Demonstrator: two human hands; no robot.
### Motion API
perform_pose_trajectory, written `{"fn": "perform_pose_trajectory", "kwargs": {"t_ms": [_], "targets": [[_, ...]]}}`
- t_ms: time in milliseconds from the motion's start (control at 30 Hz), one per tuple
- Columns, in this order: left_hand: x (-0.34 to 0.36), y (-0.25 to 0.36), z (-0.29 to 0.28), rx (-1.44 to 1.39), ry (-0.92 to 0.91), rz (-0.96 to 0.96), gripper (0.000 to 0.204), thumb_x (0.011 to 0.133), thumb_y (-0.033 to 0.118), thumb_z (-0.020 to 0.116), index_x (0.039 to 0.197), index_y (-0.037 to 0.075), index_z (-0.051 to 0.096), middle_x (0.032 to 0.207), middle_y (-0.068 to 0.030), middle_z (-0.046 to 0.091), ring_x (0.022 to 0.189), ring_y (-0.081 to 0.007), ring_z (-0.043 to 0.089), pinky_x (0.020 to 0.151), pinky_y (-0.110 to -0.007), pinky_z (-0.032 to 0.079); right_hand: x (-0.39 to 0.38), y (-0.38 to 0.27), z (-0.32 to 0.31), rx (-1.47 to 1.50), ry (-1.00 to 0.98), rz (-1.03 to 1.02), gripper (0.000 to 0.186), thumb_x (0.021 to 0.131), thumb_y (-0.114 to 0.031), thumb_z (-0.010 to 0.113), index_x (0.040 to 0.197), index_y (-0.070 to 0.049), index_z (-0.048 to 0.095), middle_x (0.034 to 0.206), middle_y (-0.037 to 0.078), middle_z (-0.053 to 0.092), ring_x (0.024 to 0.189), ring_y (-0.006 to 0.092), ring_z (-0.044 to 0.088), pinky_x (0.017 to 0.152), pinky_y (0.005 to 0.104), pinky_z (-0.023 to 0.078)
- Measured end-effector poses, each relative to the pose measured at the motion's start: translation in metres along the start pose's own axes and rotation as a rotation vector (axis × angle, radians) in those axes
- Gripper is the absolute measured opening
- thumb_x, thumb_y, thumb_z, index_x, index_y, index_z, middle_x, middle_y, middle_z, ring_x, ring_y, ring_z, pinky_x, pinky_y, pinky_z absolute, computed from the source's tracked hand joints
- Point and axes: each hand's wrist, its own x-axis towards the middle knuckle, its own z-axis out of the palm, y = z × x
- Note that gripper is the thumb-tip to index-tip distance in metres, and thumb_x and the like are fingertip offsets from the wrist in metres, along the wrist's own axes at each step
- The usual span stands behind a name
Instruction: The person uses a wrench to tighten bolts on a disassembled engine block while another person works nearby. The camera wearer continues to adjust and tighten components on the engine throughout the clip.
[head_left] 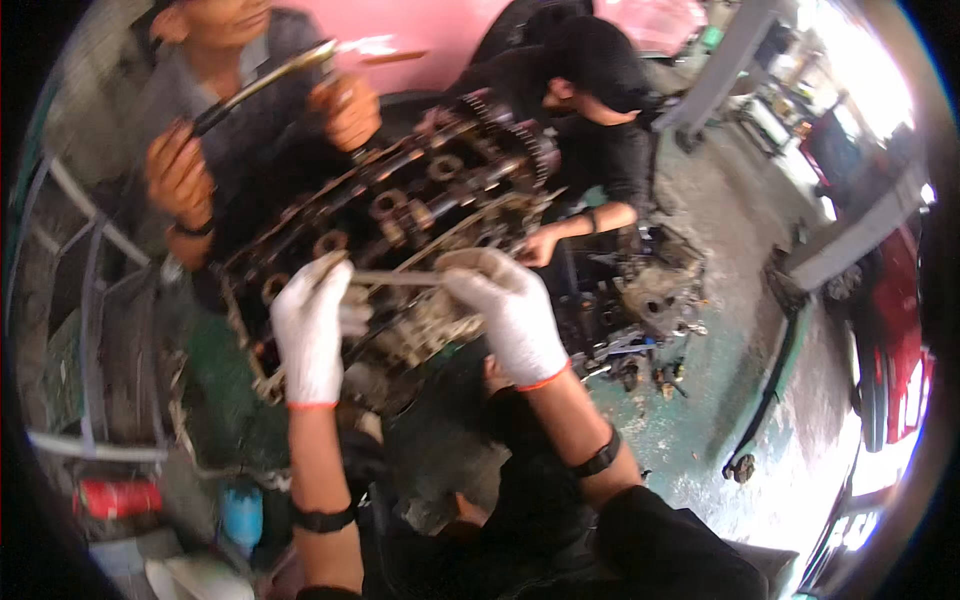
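The left hand (313, 325) and right hand (508, 308), gloved, are pinched on a thin bar (398, 278); at twelve o'clock from it, an engine (425, 208) is seen.

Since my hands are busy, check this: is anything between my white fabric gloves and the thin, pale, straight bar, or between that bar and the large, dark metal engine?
Nothing visible is. Your left hand and right hand both hold the bar; the engine shows behind it, though the gap's depth is unclear.

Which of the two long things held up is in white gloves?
The thin pale strip, between left hand and right hand; the dark-handled tool is in a co-worker's bare hands.
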Motion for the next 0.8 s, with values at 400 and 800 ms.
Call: {"fn": "perform_pose_trajectory", "kwargs": {"t_ms": [400, 800], "targets": [[0.015, -0.004, 0.027, -0.112, -0.047, 0.028, 0.036, 0.096, 0.022, 0.066, 0.125, 0.000, 0.063, 0.074, -0.0049, 0.064, 0.053, -0.0112, 0.060, 0.045, -0.023, 0.048, 0.010, -0.008, -0.028, -0.197, -0.184, 0.090, 0.024, 0.097, -0.020, 0.060, 0.088, 0.000, 0.068, 0.068, 0.007, 0.069, 0.052, 0.0112, 0.061, 0.049, 0.0248, 0.044], [0.019, -0.010, 0.026, 0.154, -0.013, 0.205, 0.041, 0.099, 0.032, 0.059, 0.126, 0.002, 0.065, 0.087, -0.0009, 0.062, 0.068, -0.0089, 0.057, 0.058, -0.024, 0.047, -0.017, 0.028, 0.010, -0.245, -0.594, 0.063, 0.034, 0.094, -0.023, 0.052, 0.082, 0.008, 0.062, 0.063, 0.014, 0.067, 0.052, 0.0214, 0.066, 0.056, 0.0341, 0.053]]}}
